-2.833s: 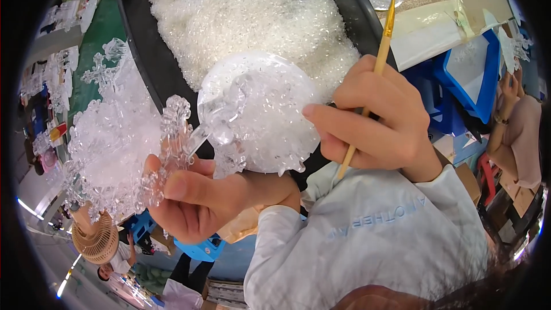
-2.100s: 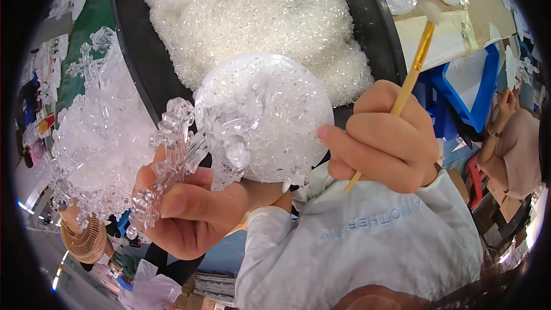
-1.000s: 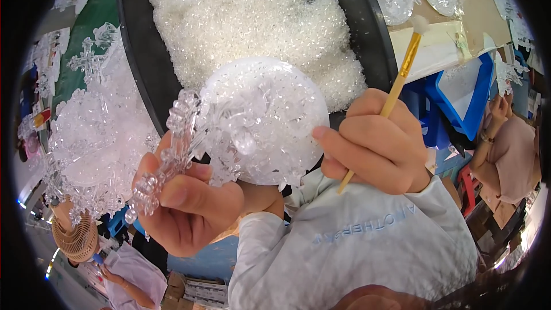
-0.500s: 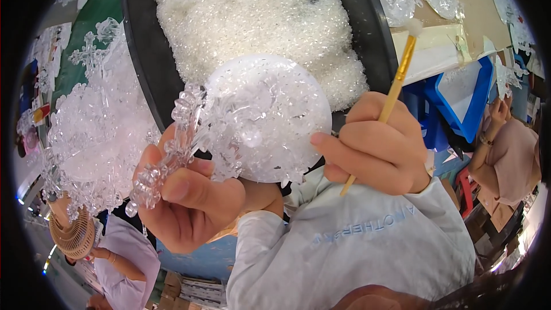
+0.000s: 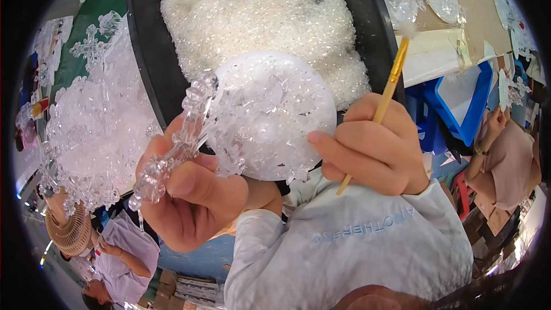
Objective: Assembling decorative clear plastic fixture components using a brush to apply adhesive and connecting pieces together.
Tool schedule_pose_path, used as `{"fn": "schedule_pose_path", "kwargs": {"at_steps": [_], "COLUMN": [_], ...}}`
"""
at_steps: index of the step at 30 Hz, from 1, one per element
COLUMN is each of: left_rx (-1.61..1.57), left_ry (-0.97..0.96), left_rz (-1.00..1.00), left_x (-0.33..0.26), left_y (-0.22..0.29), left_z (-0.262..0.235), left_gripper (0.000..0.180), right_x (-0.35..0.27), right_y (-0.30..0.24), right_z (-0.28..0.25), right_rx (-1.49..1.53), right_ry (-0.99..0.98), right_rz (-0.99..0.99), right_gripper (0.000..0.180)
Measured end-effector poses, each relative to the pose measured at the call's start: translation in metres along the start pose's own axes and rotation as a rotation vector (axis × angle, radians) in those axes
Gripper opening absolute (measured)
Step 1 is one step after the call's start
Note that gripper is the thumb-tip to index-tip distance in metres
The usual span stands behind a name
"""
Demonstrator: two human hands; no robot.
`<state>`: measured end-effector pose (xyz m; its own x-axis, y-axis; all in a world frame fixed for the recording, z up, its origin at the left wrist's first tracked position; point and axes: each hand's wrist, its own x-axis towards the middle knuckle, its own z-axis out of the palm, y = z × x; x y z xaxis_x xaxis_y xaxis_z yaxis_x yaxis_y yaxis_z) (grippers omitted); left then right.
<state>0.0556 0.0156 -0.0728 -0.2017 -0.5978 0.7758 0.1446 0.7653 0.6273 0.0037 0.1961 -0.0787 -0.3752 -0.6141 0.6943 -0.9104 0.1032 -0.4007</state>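
Note:
My left hand (image 5: pixel 198 204) pinches a knobbly clear plastic ornament (image 5: pixel 186 138) between thumb and fingers, tilted upward. Right beside it a round white disc (image 5: pixel 298 95), strewn with shiny clear flakes, overhangs the near end of the black tray (image 5: pixel 146 51); whether disc and ornament are joined, I cannot tell. A thin brush (image 5: pixel 390 83) with a yellow handle and pale bristles is gripped in my right hand (image 5: pixel 376 146), bristles pointing up and away. That hand's index fingertip reaches the disc's right edge. Loose white flakes (image 5: pixel 258 11) fill much of the tray.
Left of the tray lies a heap of clear plastic ornaments (image 5: pixel 92 126). Blue bins (image 5: pixel 459 106) and a cardboard surface (image 5: pixel 482 17) with clear pieces are on the right. One co-worker (image 5: pixel 123 252) sits at lower left, another (image 5: pixel 499 166) at right; a tan fan-like cage (image 5: pixel 69 229) stands lower left.
The ornament in my left hand has turned slightly, its upper end shifting right. The disc has moved a little up and right. My right hand and the brush have shifted slightly left.

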Motion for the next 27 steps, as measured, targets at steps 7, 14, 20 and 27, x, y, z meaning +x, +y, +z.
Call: {"fn": "schedule_pose_path", "kwargs": {"at_steps": [7, 14, 20, 27], "left_rx": [-0.064, -0.025, -0.051, -0.106], "left_ry": [0.074, -0.033, -0.030, -0.194], "left_rz": [-0.041, -0.039, 0.010, 0.105], "left_x": [-0.003, -0.003, 0.000, 0.008], "left_y": [0.003, 0.003, 0.000, 0.005], "left_z": [0.009, -0.002, -0.002, -0.007], "left_gripper": [0.038, 0.039, 0.044, 0.041], "right_x": [-0.001, 0.001, 0.008, 0.035], "right_y": [0.001, -0.001, 0.001, -0.002], "right_z": [-0.001, 0.001, 0.000, -0.016], "right_rx": [-0.008, 0.022, 0.120, 0.187], "right_ry": [-0.035, -0.043, 0.121, 0.018], "right_rz": [-0.013, 0.006, 0.145, 0.294], "right_gripper": [0.029, 0.029, 0.015, 0.024]}}
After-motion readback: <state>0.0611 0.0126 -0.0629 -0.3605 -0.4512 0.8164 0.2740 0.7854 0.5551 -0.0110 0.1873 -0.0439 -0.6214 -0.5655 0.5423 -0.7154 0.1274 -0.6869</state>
